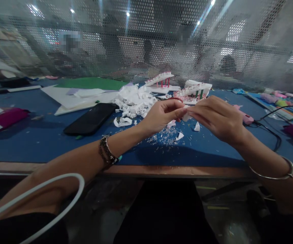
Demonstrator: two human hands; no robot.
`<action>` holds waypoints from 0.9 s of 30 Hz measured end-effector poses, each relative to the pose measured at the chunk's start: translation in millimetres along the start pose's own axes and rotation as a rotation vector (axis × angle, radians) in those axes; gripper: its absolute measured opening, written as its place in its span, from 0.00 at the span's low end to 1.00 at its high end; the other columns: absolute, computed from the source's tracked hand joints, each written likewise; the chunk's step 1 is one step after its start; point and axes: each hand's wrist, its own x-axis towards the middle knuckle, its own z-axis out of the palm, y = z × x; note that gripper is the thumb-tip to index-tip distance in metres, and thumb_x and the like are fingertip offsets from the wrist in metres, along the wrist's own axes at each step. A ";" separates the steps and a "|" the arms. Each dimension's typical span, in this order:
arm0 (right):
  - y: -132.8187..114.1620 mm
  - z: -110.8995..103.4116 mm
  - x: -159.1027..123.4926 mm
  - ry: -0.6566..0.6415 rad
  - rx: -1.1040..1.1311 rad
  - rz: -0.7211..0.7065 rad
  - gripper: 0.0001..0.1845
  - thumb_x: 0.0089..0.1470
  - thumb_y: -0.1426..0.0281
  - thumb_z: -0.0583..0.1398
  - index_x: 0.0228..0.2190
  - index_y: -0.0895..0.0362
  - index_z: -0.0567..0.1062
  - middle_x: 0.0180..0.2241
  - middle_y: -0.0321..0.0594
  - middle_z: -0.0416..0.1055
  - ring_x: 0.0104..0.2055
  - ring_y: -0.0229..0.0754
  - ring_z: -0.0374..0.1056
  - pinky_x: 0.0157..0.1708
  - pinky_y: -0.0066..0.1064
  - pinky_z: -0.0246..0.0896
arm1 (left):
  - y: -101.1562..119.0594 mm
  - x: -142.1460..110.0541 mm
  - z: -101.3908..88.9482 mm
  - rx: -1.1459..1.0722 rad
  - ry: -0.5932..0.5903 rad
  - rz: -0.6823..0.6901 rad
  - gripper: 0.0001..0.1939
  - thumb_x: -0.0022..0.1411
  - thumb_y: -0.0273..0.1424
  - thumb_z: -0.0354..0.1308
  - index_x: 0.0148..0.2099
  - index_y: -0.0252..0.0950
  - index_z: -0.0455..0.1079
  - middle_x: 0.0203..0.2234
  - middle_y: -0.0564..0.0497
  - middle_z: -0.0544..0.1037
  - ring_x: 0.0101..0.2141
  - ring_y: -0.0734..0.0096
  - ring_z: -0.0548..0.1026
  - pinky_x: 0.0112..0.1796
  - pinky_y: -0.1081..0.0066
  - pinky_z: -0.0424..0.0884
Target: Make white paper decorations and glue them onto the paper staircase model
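Observation:
Over the blue tabletop (126,145), my left hand (159,113) and my right hand (217,118) meet fingertip to fingertip. Both pinch a small white piece of paper (186,115), mostly covered by my fingers. White scraps and fine shavings (169,139) lie scattered below them. Just behind my hands stands a small white stepped paper model (194,89) with green supports. Another stepped model (161,81), with red supports, stands farther back. A thin red loop (178,99), perhaps a scissors handle, shows behind my left fingers.
Left of my hands are a heap of torn white paper (134,101) and a black phone (91,118). A green sheet (91,83) lies on white boards behind. At right sits a pink tool (246,118) near black cables. A perforated metal screen (146,44) rises behind the table.

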 end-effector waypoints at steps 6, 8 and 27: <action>-2.0 -0.5 4.8 0.065 0.079 0.056 0.04 0.55 0.72 0.55 0.33 0.54 0.70 0.31 0.36 0.71 0.35 0.36 0.67 0.34 0.29 0.64 | -2.1 0.3 -0.3 -0.032 -0.064 0.020 0.13 0.52 0.39 0.61 0.29 0.32 0.70 0.19 0.56 0.69 0.21 0.84 0.67 0.23 0.81 0.66; -2.3 0.7 6.5 0.086 0.149 0.129 0.03 0.54 0.71 0.56 0.31 0.54 0.70 0.30 0.37 0.71 0.34 0.36 0.67 0.33 0.29 0.64 | -1.1 -0.2 0.1 -0.014 -0.069 0.038 0.12 0.53 0.38 0.60 0.31 0.32 0.70 0.20 0.55 0.70 0.21 0.83 0.68 0.24 0.81 0.66; -6.2 -0.7 10.9 0.131 0.340 0.349 0.02 0.51 0.73 0.59 0.28 0.57 0.73 0.28 0.35 0.72 0.29 0.31 0.67 0.25 0.23 0.62 | 3.2 -7.8 5.4 0.420 0.100 0.382 0.10 0.60 0.31 0.54 0.43 0.36 0.72 0.39 0.47 0.75 0.41 0.72 0.72 0.38 0.73 0.71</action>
